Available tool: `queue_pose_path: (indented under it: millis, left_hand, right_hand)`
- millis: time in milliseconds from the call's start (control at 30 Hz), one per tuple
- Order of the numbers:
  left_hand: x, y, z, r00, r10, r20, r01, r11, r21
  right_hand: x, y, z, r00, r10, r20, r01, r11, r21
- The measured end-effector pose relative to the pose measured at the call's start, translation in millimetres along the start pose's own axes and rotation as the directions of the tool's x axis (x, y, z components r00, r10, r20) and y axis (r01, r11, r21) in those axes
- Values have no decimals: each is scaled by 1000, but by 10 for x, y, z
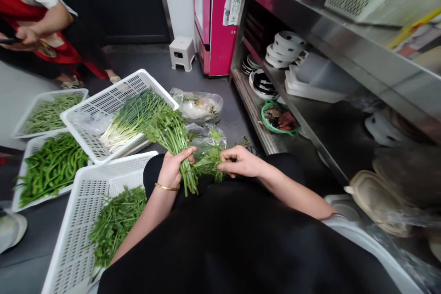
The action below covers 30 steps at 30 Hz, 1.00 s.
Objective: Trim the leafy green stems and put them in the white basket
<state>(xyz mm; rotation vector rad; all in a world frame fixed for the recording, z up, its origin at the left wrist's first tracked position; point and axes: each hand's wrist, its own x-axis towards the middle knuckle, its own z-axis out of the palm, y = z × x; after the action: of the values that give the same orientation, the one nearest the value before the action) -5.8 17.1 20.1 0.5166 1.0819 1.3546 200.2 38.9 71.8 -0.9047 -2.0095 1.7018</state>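
My left hand (174,164) is wrapped round a bunch of leafy green stalks (168,131) that looks like Chinese celery, leaves up and away, cut ends toward my lap. To its right, my right hand (237,161) is closed in a pinch on a green leafy sprig (210,158). Whether that sprig is still joined to the bunch I cannot tell. Beyond and below the hands lie a clear plastic bag (206,135) and more loose greens, partly hidden. At my left, a white crate (74,220) holds a heap of similar leafy greens (119,220).
Farther left stand a crate of scallions (138,112), a crate of green peppers (51,165) and a crate of green beans (55,112). Ahead are bagged vegetables (198,105) and a white stool (182,53). Steel shelving (310,43) runs along my right. A person in a red apron (34,23) stands back left.
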Motion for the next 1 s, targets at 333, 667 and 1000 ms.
queue_pose_path:
  millis: [333, 667, 1000]
  left_hand:
    - [-207, -80, 260, 983, 11, 183, -52, 974, 222]
    - [122, 8, 109, 999, -33, -40, 35, 998, 59]
    - [-198, 102, 438, 968, -58, 244, 15, 984, 177]
  right_hand:
    - [106, 111, 56, 992, 35, -124, -41, 998, -46]
    - [-354, -10, -273, 984, -81, 156, 93, 993, -70]
    - [-177, 78, -134, 992, -41, 116, 84, 915, -395]
